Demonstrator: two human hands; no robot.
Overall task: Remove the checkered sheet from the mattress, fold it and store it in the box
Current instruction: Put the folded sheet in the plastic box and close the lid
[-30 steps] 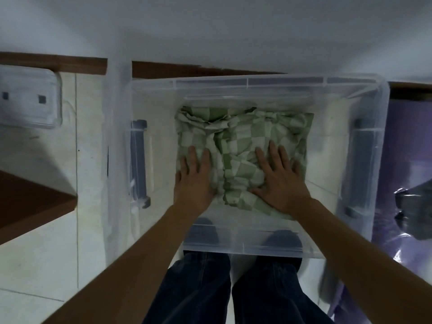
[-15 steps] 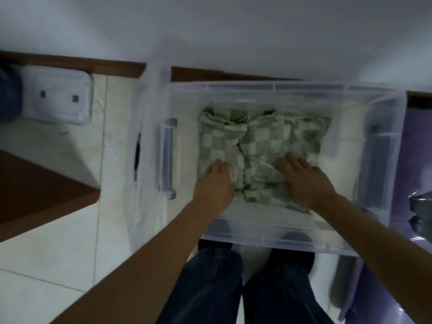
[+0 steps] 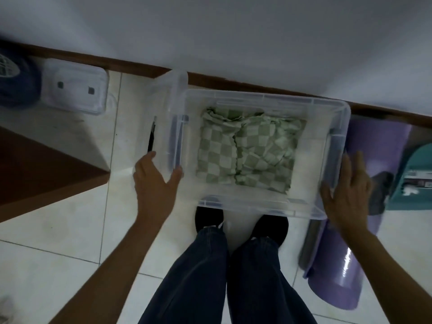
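Observation:
The green-and-white checkered sheet (image 3: 247, 148) lies folded and a little rumpled on the bottom of the clear plastic box (image 3: 261, 206), which stands on the tiled floor against the wall. My left hand (image 3: 155, 183) is outside the box at its left side, fingers spread, thumb near the box's left wall and beside the clear lid (image 3: 166, 113) that leans there. My right hand (image 3: 346, 190) hovers open at the box's right wall, holding nothing. Neither hand touches the sheet.
My feet in black shoes (image 3: 240, 220) stand just in front of the box. A rolled purple mat (image 3: 350, 265) lies to the right, with a teal container (image 3: 413, 178) beyond it. A second clear box (image 3: 74, 90) and a brown wooden surface (image 3: 35, 171) are at the left.
Both hands have lifted off the sheet and moved out of the box to its left and right sides. The view has risen and pulled back.

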